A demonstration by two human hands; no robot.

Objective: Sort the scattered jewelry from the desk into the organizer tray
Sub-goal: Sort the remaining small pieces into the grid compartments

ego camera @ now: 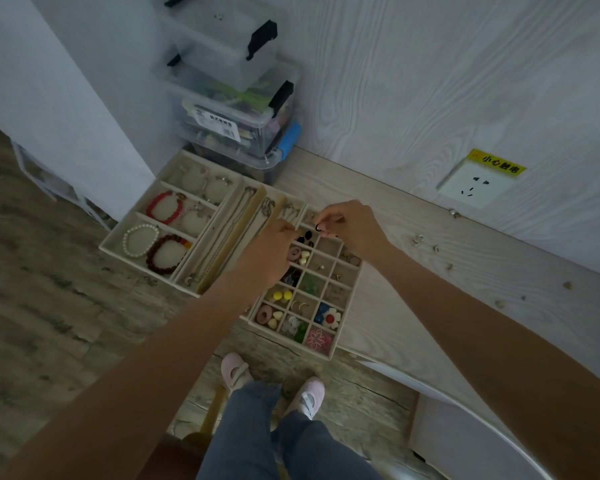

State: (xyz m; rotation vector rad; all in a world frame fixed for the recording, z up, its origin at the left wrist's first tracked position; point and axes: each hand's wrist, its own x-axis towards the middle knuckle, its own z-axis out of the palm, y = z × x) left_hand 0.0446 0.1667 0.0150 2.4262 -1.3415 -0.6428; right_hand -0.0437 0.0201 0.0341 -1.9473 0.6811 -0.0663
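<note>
The organizer tray (340,344) sits on the light wooden desk (413,271), its lower end reaching over the desk's front edge. It consists of a grid of small square compartments on the right, long narrow compartments in the middle and wider compartments on the left.

Both hands are positioned over the upper end of the grid section. The right hand (352,225) pinches a small dark earring (317,227) between thumb and fingertips, just above the top compartments of the grid. The left hand (272,247) has its fingers curled together close to the earring; they appear to pinch something small, but the item in them cannot be made out.

Contents visible in the grid: dark pieces (303,239) directly below the hands, a pink ring-shaped piece (294,253), cream heart-shaped pieces (303,257), yellow round studs (282,295), a white flower with a red centre (330,317) and a pink flower (318,338) in the bottom row. The long compartments hold thin chains (238,216). The left section holds a red bead bracelet (163,207), a white pearl bracelet (140,240) and a dark brown bead bracelet (167,253).

Several small loose jewelry pieces (418,240) lie scattered on the desk to the right of the tray, well apart from it and near the wall.

Stacked clear storage boxes (236,109) with black latches stand behind the tray against the wall. A white wall socket (473,187) with a yellow warning label (496,162) is mounted on the wall to the right. Below the desk, the person's legs in blue jeans (257,441) and pink slippers (234,370) are visible on the floor.
</note>
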